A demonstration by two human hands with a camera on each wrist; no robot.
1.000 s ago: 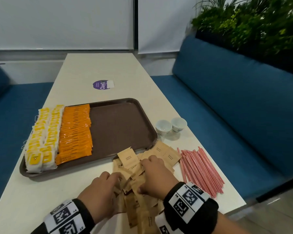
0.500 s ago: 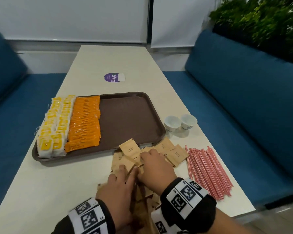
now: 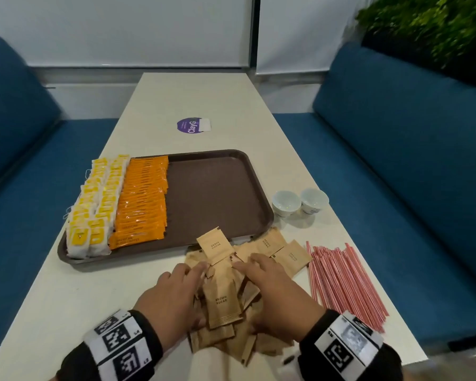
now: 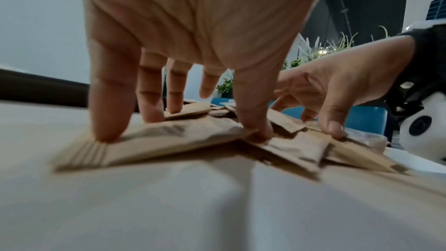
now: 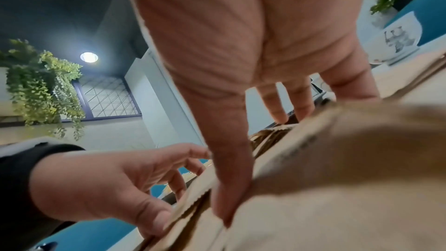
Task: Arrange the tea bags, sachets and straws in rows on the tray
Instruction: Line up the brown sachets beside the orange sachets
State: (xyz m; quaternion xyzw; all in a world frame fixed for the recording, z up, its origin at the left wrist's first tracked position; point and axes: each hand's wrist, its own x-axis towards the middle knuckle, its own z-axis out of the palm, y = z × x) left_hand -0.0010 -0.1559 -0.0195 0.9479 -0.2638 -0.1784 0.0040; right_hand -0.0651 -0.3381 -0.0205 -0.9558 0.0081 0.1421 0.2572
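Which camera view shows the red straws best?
The head view: the red straws lie in full on the table, right of the brown sachets. Neither wrist view shows them, only hands and sachets.

Café booth: blue benches [image 3: 396, 138] at frame edges flanking cream table [image 3: 193, 100], hedge planter [image 3: 429, 28] upper right.

Sachets [image 3: 222, 299]: matt brown kraft paper, crimped serrated ends, slightly creased. Orange sachets [image 3: 142, 204]: glossy foil-like film with sheen. Tea bags [image 3: 92, 213]: white paper envelopes, yellow printed labels, thin string tags. Tray [image 3: 217, 188]: brown plastic, finely textured matt face, smooth rim. Straws [image 3: 344, 281]: paper-wrapped, red-and-white striped, matt. Cups [image 3: 300, 202]: glossy white glazed ceramic. Table [image 3: 193, 97]: smooth cream laminate, low sheen. Benches [image 3: 396, 149]: blue woven cloth, matt. Wristbands [image 3: 121, 342]: black fabric, printed white markers.
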